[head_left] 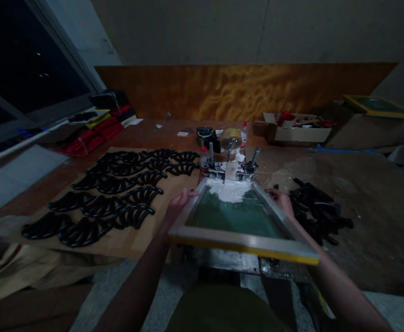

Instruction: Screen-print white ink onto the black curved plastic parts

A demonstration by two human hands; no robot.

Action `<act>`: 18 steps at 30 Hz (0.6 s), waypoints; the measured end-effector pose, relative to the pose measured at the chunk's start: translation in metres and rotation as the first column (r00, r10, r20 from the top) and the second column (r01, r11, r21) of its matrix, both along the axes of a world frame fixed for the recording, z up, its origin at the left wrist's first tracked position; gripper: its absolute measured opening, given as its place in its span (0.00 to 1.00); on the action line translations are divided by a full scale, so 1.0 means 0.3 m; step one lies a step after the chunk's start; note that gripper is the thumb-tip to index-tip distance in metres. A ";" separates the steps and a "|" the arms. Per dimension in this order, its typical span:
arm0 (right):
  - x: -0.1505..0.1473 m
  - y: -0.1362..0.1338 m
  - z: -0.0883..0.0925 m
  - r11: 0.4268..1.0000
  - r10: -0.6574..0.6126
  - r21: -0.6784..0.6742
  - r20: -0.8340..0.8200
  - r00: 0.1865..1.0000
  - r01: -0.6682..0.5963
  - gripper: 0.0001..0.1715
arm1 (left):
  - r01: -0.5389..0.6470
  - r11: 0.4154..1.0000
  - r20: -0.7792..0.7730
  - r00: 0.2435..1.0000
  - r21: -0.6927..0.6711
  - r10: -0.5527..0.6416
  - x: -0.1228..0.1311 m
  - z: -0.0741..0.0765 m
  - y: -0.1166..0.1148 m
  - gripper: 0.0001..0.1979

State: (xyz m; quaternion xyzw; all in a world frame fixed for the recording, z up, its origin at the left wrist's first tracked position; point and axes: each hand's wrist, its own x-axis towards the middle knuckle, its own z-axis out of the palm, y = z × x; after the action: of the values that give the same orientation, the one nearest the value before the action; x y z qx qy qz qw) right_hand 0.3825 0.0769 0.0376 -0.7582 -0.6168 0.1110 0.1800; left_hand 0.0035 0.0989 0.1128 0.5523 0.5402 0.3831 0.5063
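A screen-printing frame [243, 242] with green mesh and a pale rim lies tilted in front of me, its near edge raised. White ink [228, 192] covers the far part of the mesh. The far end meets a hinge clamp [230, 173] with upright knobs. My left hand [179, 203] is closed at the frame's left side, a small dark bit showing at its fingertips. At the right side my right hand [282, 201] is closed too, with a dark tip by its fingers. The frame hides whatever lies between the hands. Beneath it is an ink-stained metal base [222, 259].
Rows of black curved, ribbed pieces [112, 193] lie on cardboard [160, 207] at left. A heap of black pieces [317, 207] is at right. Behind stand a bottle [204, 161], a black tub [205, 135], a tape roll [230, 139], and an open box [302, 134].
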 end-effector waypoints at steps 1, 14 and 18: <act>0.002 0.013 0.021 1.000 0.003 0.030 -0.023 1.000 -0.002 0.25 | 0.049 0.998 -0.075 0.996 -0.030 -0.051 -0.023 -0.045 -0.026 0.29; -0.387 0.233 0.144 0.899 0.433 -0.209 0.277 0.858 -0.386 0.12 | 0.119 0.975 0.090 0.991 -0.189 -0.104 -0.033 -0.397 -0.125 0.37; -0.374 0.172 0.138 0.942 0.324 -0.209 0.353 0.877 -0.264 0.14 | 0.091 0.972 0.082 0.994 -0.215 -0.074 -0.035 -0.404 -0.130 0.38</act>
State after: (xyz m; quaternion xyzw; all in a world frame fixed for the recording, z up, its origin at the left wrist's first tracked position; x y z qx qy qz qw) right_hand 0.2702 0.1286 0.0789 -0.6739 -0.7377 0.0344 -0.0220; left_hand -0.0070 0.0597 -0.0084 0.5008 0.5367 0.3200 0.5990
